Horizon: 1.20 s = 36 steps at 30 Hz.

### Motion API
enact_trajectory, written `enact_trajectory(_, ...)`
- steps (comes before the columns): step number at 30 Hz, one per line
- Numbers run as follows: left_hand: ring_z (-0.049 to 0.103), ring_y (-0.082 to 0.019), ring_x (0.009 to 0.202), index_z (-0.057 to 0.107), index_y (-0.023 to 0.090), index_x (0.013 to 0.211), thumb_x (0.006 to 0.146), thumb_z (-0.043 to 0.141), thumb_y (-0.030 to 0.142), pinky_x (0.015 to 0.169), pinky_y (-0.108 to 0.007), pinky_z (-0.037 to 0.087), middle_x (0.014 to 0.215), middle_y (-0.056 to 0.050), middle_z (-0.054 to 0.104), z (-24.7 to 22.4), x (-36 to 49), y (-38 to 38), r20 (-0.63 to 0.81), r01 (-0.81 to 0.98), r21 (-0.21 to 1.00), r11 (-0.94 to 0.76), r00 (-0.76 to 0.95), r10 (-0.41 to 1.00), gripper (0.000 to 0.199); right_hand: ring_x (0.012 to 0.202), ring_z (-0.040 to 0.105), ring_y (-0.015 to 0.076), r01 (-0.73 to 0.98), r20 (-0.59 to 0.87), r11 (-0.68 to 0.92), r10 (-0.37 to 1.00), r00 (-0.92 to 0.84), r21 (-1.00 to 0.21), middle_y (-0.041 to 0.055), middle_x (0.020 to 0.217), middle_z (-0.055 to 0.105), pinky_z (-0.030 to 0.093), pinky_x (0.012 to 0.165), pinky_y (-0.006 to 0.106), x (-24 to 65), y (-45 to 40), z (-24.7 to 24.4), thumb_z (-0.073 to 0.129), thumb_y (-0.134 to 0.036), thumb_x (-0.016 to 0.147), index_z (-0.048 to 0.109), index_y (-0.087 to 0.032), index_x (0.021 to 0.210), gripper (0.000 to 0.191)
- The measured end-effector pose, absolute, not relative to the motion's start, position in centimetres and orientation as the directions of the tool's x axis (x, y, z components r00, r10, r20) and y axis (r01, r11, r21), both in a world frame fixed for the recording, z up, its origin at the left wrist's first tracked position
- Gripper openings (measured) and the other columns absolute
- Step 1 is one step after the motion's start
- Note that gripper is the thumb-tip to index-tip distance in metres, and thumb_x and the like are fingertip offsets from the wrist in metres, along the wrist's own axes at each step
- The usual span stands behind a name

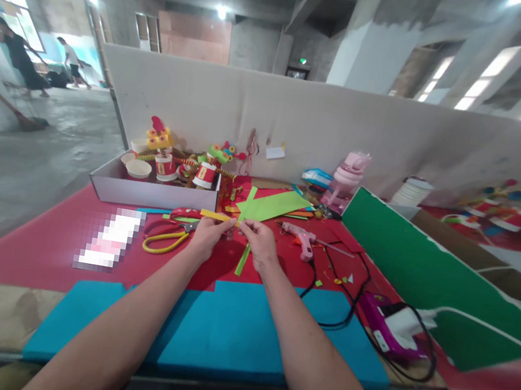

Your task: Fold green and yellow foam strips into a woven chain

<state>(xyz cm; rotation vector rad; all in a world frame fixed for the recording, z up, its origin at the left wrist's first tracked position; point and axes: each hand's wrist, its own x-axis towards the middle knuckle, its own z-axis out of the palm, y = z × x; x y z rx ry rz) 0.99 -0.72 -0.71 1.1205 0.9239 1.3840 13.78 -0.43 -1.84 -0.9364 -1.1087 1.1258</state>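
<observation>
Across the far side of the table (22,248), a pale partition (198,91) is set upright, and red covering (207,273) is spread over much of the top. At the middle, a narrow yellow strip (210,214) is held raised between the two hands. Its long axis is laid roughly left to right, across the line of the forearms, with the free end pointed left, past the left hand (208,239). By that hand the strip is pinched between closed fingers and thumb. The thumb and fingers of the right hand (256,242) are drawn together at the strip's right end, and a pinch there is suggested, though the contact is partly hidden. More of the strip's visible length is found on the left hand's side, so that hand is nearer to its middle.

Just beyond the fingertips, a light green sheet (281,205) is laid slantwise, and a green strip (242,262) is seen running near to far between the hands. To the right, a pink glue gun (302,236) is placed near the right hand; to the left, yellow-handled pliers (165,244) are laid near the left. On the near side, blue sheets (239,324) are spread beneath the forearms.
</observation>
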Motion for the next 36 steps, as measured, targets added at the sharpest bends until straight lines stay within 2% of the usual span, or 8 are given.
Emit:
enact_trajectory(4,0.051,-0.009,0.049,0.06,0.013,0.065,0.057,0.08,0.044,0.05,-0.023,0.04,0.055,0.0,0.058,-0.62,0.88,-0.65,0.086,-0.306,0.949,-0.074,0.026,0.996,0.038,0.066,0.059,0.0153,-0.231,0.164,0.183,0.982,0.097,-0.956,-0.0003,0.065,0.066,0.045,0.068,0.028,13.7,-0.23,-2.04,0.077,-0.043,0.056,0.066,-0.018,0.071,0.031)
enact_trajectory(8,0.051,-0.009,0.048,0.06,0.014,0.068,0.058,0.08,0.043,0.051,-0.022,0.04,0.055,0.002,0.058,-0.57,0.84,-0.67,0.119,-0.292,0.951,-0.101,0.043,0.992,0.036,0.066,0.058,0.0145,-0.24,0.194,0.21,0.977,0.09,-0.948,-0.0014,0.064,0.063,0.045,0.067,0.026,13.63,-0.29,-2.05,0.078,-0.04,0.055,0.062,-0.019,0.066,0.028)
enact_trajectory(12,0.051,-0.009,0.048,0.058,0.014,0.061,0.059,0.079,0.041,0.052,-0.024,0.04,0.053,0.001,0.057,-0.58,0.77,-0.6,0.169,-0.226,0.96,-0.165,-0.001,0.986,0.034,0.065,0.056,0.0139,-0.216,0.187,0.188,0.982,0.025,-0.958,-0.0016,0.063,0.063,0.043,0.065,0.026,13.6,-0.62,-1.86,0.077,-0.041,0.056,0.062,-0.018,0.066,0.029)
enact_trajectory(16,0.05,-0.009,0.049,0.058,0.015,0.063,0.06,0.078,0.038,0.053,-0.023,0.039,0.052,0.002,0.056,-0.57,0.82,-0.59,0.181,-0.212,0.961,-0.178,-0.007,0.983,0.031,0.062,0.053,0.0126,-0.186,0.17,0.178,0.984,0.055,-0.966,-0.0023,0.06,0.061,0.04,0.061,0.024,13.65,-0.77,-1.7,0.076,-0.044,0.057,0.063,-0.018,0.066,0.031)
enact_trajectory(20,0.051,-0.009,0.05,0.062,0.014,0.074,0.058,0.08,0.038,0.053,-0.023,0.04,0.058,0.002,0.059,-0.66,0.97,-0.65,0.135,-0.258,0.959,-0.121,0.038,0.99,0.034,0.063,0.055,0.0141,-0.21,0.175,0.196,0.978,0.114,-0.958,-0.0003,0.061,0.063,0.042,0.064,0.026,13.59,-0.79,-1.6,0.077,-0.044,0.056,0.064,-0.017,0.064,0.031)
enact_trajectory(28,0.051,-0.009,0.051,0.063,0.014,0.066,0.06,0.078,0.037,0.055,-0.023,0.04,0.054,0.001,0.058,-0.97,0.73,-0.33,0.169,-0.2,0.967,-0.157,0.043,0.985,0.028,0.065,0.059,0.0158,-0.221,0.146,0.165,0.984,0.101,-0.961,0.0023,0.064,0.068,0.043,0.065,0.028,13.51,-0.84,-1.54,0.075,-0.043,0.059,0.069,-0.015,0.067,0.029)
enact_trajectory(36,0.052,-0.01,0.051,0.064,0.014,0.068,0.059,0.079,0.036,0.055,-0.023,0.041,0.054,0.001,0.059,-0.77,0.95,-0.63,0.155,-0.249,0.959,-0.135,0.061,0.986,0.028,0.067,0.059,0.0162,-0.188,0.185,0.209,0.973,0.135,-0.96,0.0025,0.066,0.068,0.043,0.066,0.027,13.53,-0.73,-1.64,0.073,-0.044,0.061,0.068,-0.016,0.067,0.028)
